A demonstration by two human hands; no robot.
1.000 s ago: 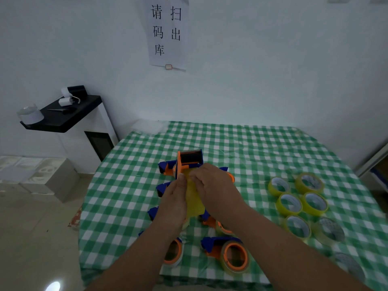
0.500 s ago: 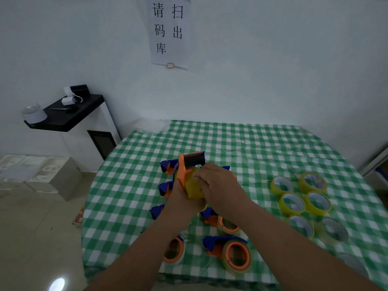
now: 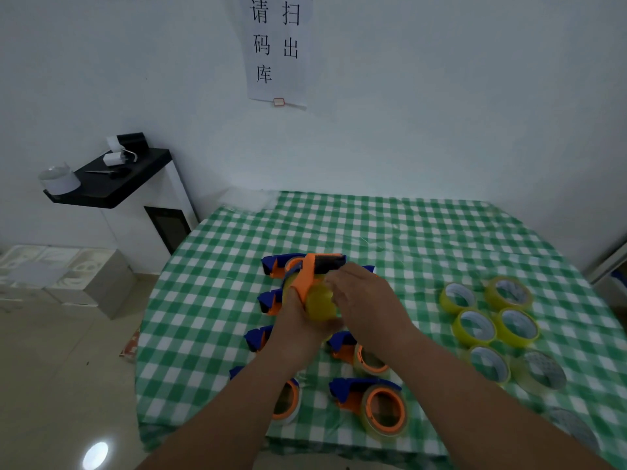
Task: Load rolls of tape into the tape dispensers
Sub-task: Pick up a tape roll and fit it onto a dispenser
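- Tape roll [image 3: 319, 305], yellowish, sits in the orange-and-blue dispenser [image 3: 310, 278] I hold up over the middle of the table [image 3: 424, 232], above the loaded dispensers [image 3: 371, 400].
- Probably light, stiff at the core, slick on the outer wrap, sticky at the free end; best held by the rim or flat sides.
- My left hand [image 3: 298, 320] grasps the dispenser from below, roll against its palm side.
- My right hand [image 3: 368, 305] has fingers curled at the roll's right edge, apparently pinching roll or tape end; exact contact hidden.
- Spare rolls [image 3: 488, 320] lie well apart, near the table's right edge.
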